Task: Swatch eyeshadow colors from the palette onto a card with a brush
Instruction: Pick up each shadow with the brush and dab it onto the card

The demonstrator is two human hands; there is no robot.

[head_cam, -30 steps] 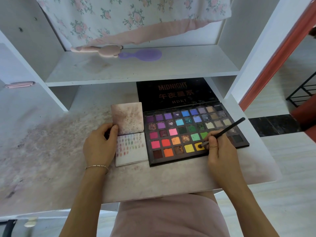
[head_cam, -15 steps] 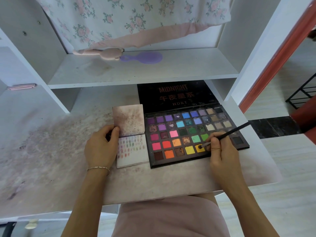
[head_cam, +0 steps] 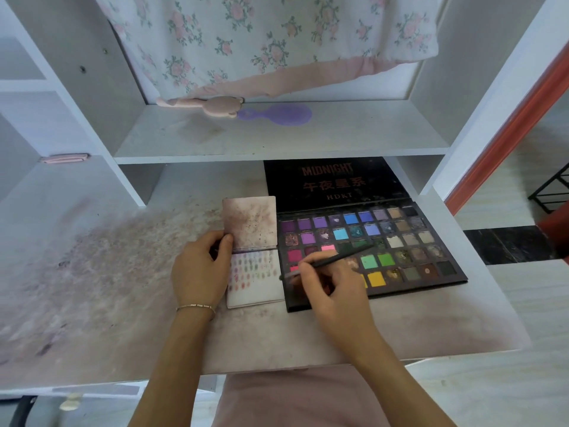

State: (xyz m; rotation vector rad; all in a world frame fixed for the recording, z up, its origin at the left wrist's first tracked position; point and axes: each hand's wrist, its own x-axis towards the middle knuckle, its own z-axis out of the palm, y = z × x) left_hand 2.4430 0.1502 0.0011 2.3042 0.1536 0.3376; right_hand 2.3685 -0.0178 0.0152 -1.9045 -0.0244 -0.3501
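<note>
While left hand [head_cam: 200, 272] pins card [head_cam: 257, 280] to desk [head_cam: 123, 288], I see right hand [head_cam: 332, 288] pinching brush [head_cam: 329, 261], tip at card edge beside palette [head_cam: 400, 241].

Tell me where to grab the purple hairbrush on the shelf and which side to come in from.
Take the purple hairbrush by its narrow handle, the left end, which lies next to the pink plush toy. Come from the front of the shelf and from above: the brush lies flat, so the thin handle probably suits a pinch across its width better than the wide oval head. The toy crowds the handle tip, so grip nearer the head.
</note>
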